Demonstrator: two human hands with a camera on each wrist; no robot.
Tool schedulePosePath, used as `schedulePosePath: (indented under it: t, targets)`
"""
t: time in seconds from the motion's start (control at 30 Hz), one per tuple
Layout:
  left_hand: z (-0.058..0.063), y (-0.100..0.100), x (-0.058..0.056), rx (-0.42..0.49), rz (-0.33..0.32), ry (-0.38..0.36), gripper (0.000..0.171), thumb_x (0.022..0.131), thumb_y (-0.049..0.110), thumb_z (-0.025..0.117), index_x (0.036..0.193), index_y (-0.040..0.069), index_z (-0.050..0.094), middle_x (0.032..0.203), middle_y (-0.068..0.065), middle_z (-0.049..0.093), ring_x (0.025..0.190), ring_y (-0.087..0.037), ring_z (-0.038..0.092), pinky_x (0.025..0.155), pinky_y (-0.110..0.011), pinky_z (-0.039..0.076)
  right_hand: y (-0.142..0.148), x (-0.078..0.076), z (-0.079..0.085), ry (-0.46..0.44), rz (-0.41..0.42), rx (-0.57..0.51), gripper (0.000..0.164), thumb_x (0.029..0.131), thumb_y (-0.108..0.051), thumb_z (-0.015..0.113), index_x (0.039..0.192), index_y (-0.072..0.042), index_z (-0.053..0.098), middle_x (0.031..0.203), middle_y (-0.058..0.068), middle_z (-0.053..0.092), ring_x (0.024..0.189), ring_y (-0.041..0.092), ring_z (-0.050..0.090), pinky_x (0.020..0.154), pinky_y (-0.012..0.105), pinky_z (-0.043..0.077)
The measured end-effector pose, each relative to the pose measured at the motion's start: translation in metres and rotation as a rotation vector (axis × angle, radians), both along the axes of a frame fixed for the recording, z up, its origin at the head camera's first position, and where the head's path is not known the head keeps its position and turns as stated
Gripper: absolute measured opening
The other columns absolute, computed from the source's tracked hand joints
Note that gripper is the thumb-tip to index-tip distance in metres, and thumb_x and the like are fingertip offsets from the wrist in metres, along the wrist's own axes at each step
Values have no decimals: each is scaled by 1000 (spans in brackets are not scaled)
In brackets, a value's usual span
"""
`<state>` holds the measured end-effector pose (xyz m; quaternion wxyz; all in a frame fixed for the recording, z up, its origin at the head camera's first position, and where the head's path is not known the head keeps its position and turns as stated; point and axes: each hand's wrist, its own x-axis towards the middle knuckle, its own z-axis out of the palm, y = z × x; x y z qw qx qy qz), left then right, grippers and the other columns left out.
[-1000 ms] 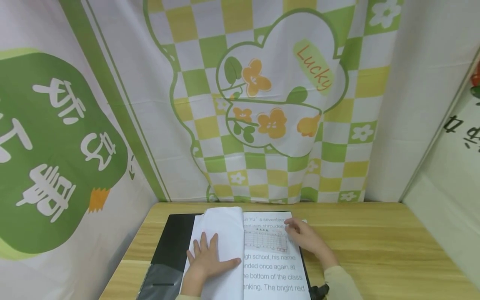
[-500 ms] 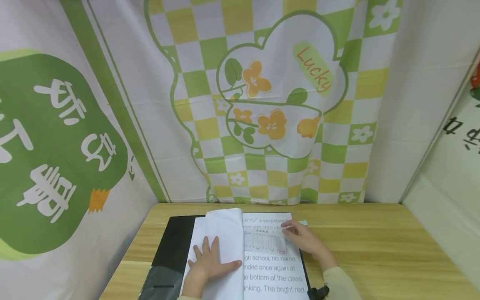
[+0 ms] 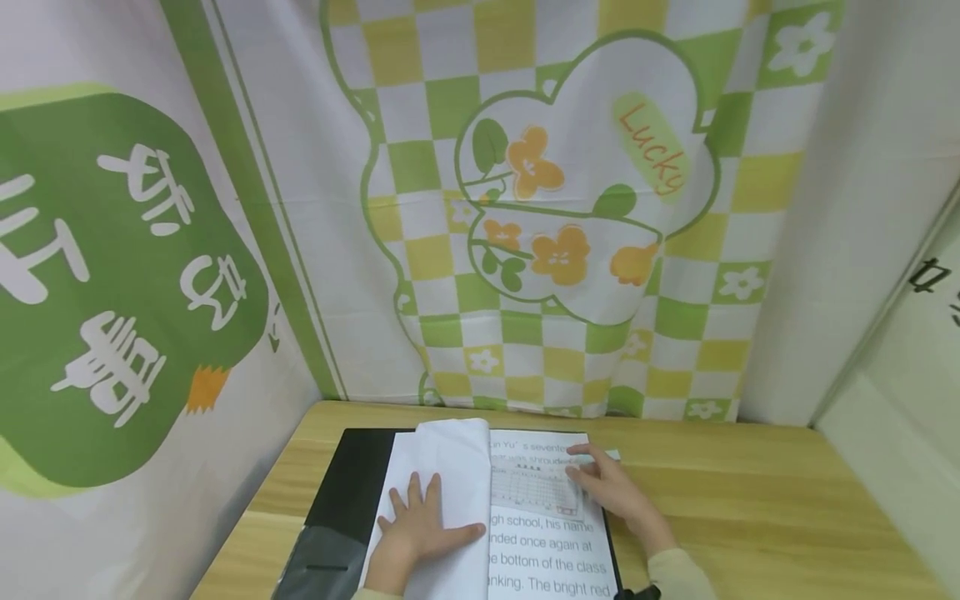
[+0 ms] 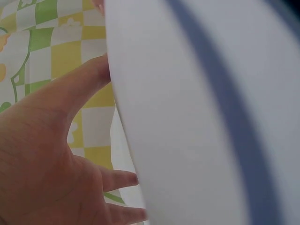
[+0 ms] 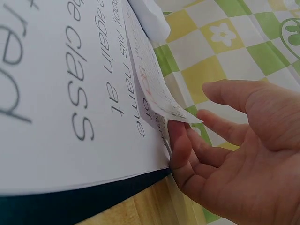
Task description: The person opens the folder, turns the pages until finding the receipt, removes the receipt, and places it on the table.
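My left hand [image 3: 414, 523] lies on a turned-over white sheet [image 3: 468, 467] with its fingers spread. In the left wrist view, that hand's fingertips [image 4: 131, 179] are at the edge of the large white sheet. My right hand [image 3: 611, 487] is at the right side of a text page [image 3: 551, 546]. Beside its fingers is a paper slip [image 3: 525, 487] printed with a grid table. The slip's edge is raised off the page in the right wrist view, with bent fingers [image 5: 180, 152] right beneath it. The right thumb stands apart from the slip.
Sheets lie in a black folder [image 3: 352, 475] on a wooden table [image 3: 735, 500]. A small pale tab [image 3: 615, 455] sticks out beyond the page's right edge. Behind the table hangs a checkered curtain [image 3: 517, 350], with fabric walls at both sides.
The view has turned slightly left. The slip's right side now tilts and its lower edge slopes. The right hand has shifted a little; the left hand stays on the sheet.
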<state>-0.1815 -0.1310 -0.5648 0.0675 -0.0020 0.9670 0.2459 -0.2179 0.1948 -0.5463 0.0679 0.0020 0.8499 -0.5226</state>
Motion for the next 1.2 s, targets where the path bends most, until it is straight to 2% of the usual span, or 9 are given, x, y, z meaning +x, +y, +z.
schedulePosePath:
  t: [0.2,0.27,0.37,0.47,0.63,0.77,0.97,1.07,1.2]
  targets:
    - [0,-1,-2,1,-4,-10,130,70,90,69,160,0,40,166,-35,24,146,-72,13,102,-93,15,0,0,-3,-19,19,-52,60,103,-23,69,154,-2,46,103,14,72,82,23,66,77,39,55]
    - [0,-1,-1,1,-2,-10,130,70,89,70,160,0,40,166,-35,24,147,-72,13,103,-93,14,0,1,-2,-27,25,-52,62,103,-24,70,154,0,45,107,16,73,86,25,68,84,45,56]
    - [1,-1,0,4,-5,-13,129,70,89,70,160,0,40,166,-35,23,147,-72,13,103,-93,14,0,2,-2,-30,21,-23,60,102,-26,71,149,5,51,121,25,71,105,35,71,100,58,53]
    - [5,0,2,5,-6,-24,130,71,89,69,160,0,38,167,-35,22,147,-72,11,105,-92,13,0,3,-2,-45,14,-1,55,100,-26,72,140,10,56,122,26,71,112,39,69,104,62,49]
    - [17,1,5,-3,-15,-41,130,73,88,69,161,-1,36,167,-36,19,147,-72,8,106,-91,13,1,2,-4,-69,40,-32,44,101,-20,70,128,14,59,90,11,75,79,25,71,80,45,60]
    - [21,7,8,29,-25,-21,124,77,80,73,161,-3,35,168,-36,14,149,-71,7,107,-91,13,2,3,-5,-59,73,-64,39,102,-17,68,124,13,59,80,9,72,66,22,67,64,35,57]
    - [12,19,9,66,-76,80,111,87,67,73,159,-7,34,169,-37,12,152,-65,7,109,-89,7,4,3,-3,-32,62,-74,35,104,-18,66,122,11,60,80,10,71,65,22,65,63,34,55]
    - [6,25,8,61,-86,110,106,91,63,71,161,-6,33,170,-35,14,153,-63,6,111,-88,7,6,2,2,-30,29,-86,40,104,-17,66,129,14,58,88,11,72,71,22,67,65,35,58]
    - [9,32,10,77,-109,143,96,94,55,72,160,-5,36,169,-33,17,153,-63,8,111,-87,8,14,2,8,-21,17,-139,45,106,-15,63,136,17,55,100,16,73,80,26,71,70,40,63]
